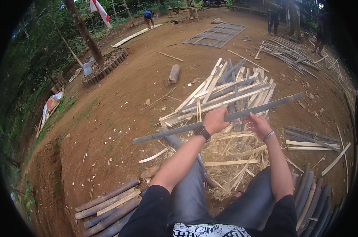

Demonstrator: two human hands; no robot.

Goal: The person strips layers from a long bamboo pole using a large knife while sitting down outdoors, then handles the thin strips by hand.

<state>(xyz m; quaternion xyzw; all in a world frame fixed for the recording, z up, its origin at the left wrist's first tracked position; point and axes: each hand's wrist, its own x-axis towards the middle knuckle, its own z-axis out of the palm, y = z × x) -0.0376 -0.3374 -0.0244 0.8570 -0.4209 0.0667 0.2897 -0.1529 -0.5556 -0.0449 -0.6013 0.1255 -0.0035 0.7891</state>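
A long dark grey bamboo strip [271,104] lies across in front of me, its right end higher in the picture than its left. My left hand [216,120], with a watch on the wrist, is wrapped round it near its middle. Just to the right, my right hand [258,125] pinches the strip's lower edge between thumb and fingers. Beyond the strip is a pile of split bamboo strips [222,93], pale and grey, lying crosswise over one another. Below my hands, between my knees, thin pale shavings [222,152] cover the ground.
Cut bamboo poles [108,197] lie at my lower left, and more dark poles [315,201] at my lower right. A few loose strips [313,140] rest to the right. Farther off are a bamboo lattice panel [216,35], a log piece [174,74] and a bending person [148,16].
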